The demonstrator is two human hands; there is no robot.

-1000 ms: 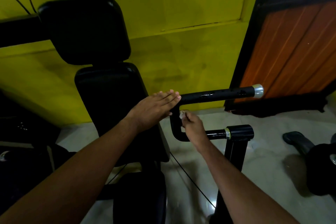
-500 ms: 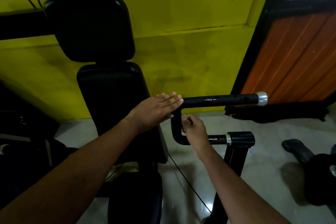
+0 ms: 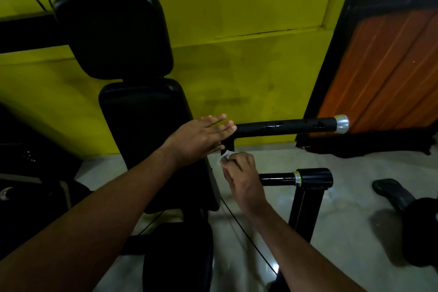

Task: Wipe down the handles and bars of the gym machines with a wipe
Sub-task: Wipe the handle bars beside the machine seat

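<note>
Reaching past the black seat back (image 3: 147, 140), left hand (image 3: 199, 140) lies flat, fingers straight and released, tips touching the handle bar (image 3: 284, 127) at its bend. Right hand (image 3: 244, 180) below it, fingers pinched on a small white wipe (image 3: 224, 156) against the bar's vertical section. Silver end cap (image 3: 341, 124) far right.

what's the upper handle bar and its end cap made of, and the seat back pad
Upper handle bar: likely metal tube with black coating, glossy, scuffed in patches. End cap: bare silvery metal, bright sheen. Seat back pad: seemingly black vinyl or leatherette over padding, smooth with soft rounded edges.
</note>
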